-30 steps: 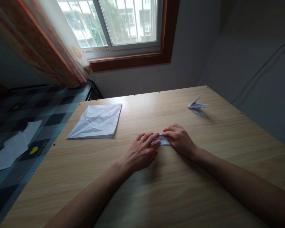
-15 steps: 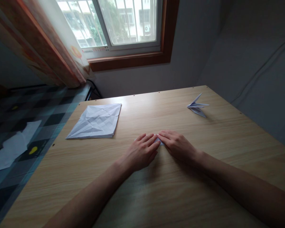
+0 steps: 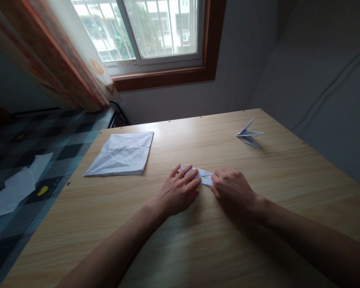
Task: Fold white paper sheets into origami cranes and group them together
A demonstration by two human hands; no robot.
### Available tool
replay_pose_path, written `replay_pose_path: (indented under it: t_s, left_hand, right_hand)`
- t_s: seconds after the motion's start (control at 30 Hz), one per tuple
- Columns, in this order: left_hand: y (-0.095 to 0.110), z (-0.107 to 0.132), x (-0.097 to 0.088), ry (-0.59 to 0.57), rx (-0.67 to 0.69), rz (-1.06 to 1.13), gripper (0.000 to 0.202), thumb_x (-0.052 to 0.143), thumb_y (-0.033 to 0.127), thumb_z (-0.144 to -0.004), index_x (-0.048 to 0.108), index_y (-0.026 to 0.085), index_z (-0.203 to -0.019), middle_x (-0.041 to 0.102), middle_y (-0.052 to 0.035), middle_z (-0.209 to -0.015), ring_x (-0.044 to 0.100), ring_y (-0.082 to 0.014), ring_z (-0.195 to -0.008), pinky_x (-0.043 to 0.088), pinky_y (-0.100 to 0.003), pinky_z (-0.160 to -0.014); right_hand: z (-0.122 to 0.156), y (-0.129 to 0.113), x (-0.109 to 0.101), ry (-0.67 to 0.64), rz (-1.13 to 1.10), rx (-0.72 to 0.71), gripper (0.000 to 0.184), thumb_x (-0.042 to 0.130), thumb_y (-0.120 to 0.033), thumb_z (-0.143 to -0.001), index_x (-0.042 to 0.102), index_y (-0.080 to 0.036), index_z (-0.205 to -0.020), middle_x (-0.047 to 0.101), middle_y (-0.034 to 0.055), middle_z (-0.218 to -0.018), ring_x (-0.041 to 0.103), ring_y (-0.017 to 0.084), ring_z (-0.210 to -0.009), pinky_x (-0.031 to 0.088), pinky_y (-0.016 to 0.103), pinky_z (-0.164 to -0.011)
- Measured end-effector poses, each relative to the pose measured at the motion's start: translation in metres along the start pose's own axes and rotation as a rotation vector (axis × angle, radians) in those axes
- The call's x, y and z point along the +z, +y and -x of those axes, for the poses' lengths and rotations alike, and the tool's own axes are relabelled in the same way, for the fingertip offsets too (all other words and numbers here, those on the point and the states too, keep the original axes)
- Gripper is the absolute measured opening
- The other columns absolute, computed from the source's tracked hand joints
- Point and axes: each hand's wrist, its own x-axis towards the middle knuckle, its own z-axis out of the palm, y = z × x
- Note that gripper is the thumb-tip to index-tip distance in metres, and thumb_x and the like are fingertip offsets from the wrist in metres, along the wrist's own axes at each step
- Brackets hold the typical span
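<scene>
A narrow strip of folded white paper (image 3: 205, 176) lies flat on the wooden table (image 3: 180, 248), between my two hands. My left hand (image 3: 181, 187) rests on its left part, fingers spread and pressing down. My right hand (image 3: 231, 185) has its fingers curled at the strip's right end, thumb on the near side, gripping the paper. The paper's left portion is mostly hidden beneath the left fingers, and its right tip is covered by the right hand.
Creased square white sheets (image 3: 123, 154) lie at the table's far left. A folded paper figure with pointed flaps (image 3: 248, 134) stands at the far right. Left of the table, torn white paper (image 3: 18, 190) lies on a checked cloth (image 3: 67, 134). A window (image 3: 165, 28) is beyond.
My right hand has shifted right and curled its fingers onto the strip's end, uncovering more paper between the hands. My left fingers have spread slightly, staying in about the same place.
</scene>
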Motion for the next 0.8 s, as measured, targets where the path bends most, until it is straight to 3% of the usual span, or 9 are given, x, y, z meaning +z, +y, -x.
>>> replay_pose_path:
  t_s: [0.13,0.23,0.3,0.43,0.63,0.8]
  left_hand:
    - [0.000,0.000,0.000,0.028,-0.011,-0.027,0.033,0.051,0.033,-0.092,0.060,0.021,-0.121,0.052,-0.0109,-0.141,0.040,-0.0321,-0.135,0.027,-0.054,-0.112]
    - [0.002,0.000,-0.001,0.045,-0.017,-0.052,0.033,0.051,0.034,-0.092,0.060,0.022,-0.121,0.052,-0.0114,-0.138,0.041,-0.0317,-0.132,0.027,-0.053,-0.111]
    - [0.003,-0.001,-0.002,0.063,-0.026,-0.063,0.032,0.053,0.034,-0.091,0.060,0.021,-0.120,0.055,-0.0118,-0.131,0.045,-0.0306,-0.125,0.029,-0.051,-0.108]
    - [0.007,-0.002,-0.005,0.036,-0.063,-0.084,0.032,0.054,0.034,-0.090,0.060,0.022,-0.119,0.059,-0.0101,-0.108,0.051,-0.0269,-0.102,0.037,-0.046,-0.094]
    - [0.009,-0.002,-0.006,0.008,-0.098,-0.117,0.035,0.047,0.038,-0.094,0.058,0.023,-0.123,0.059,-0.0093,-0.101,0.050,-0.0240,-0.091,0.037,-0.042,-0.083]
    - [0.007,-0.001,-0.003,0.011,-0.130,-0.058,0.037,0.050,0.040,-0.093,0.055,0.025,-0.127,0.060,-0.0079,-0.102,0.052,-0.0239,-0.091,0.039,-0.042,-0.083]
  right_hand:
    - [-0.009,0.011,0.008,0.082,-0.202,0.127,0.025,0.050,-0.026,-0.094,0.065,-0.017,-0.077,0.066,0.0065,-0.083,0.062,0.019,-0.078,0.039,0.028,-0.067]
    - [-0.017,0.019,0.021,0.133,-0.385,0.171,0.016,0.057,-0.026,-0.091,0.064,-0.017,-0.081,0.065,0.0045,-0.088,0.060,0.018,-0.082,0.039,0.027,-0.071]
    - [-0.020,0.020,0.027,0.150,-0.491,0.180,0.007,0.060,-0.022,-0.089,0.065,-0.016,-0.089,0.065,0.0043,-0.091,0.060,0.017,-0.084,0.040,0.027,-0.074]
    - [-0.022,0.017,0.027,0.117,-0.610,0.164,0.018,0.059,-0.018,-0.087,0.064,-0.016,-0.104,0.067,0.0054,-0.095,0.060,0.017,-0.087,0.041,0.028,-0.080]
    - [-0.025,0.014,0.017,0.007,-0.669,0.255,0.019,0.061,-0.018,-0.080,0.064,-0.017,-0.098,0.065,0.0003,-0.077,0.057,0.014,-0.068,0.037,0.025,-0.064]
    - [-0.025,0.013,0.021,0.057,-0.770,0.298,0.015,0.063,-0.017,-0.070,0.062,-0.018,-0.085,0.063,-0.0012,-0.072,0.056,0.013,-0.064,0.037,0.024,-0.060]
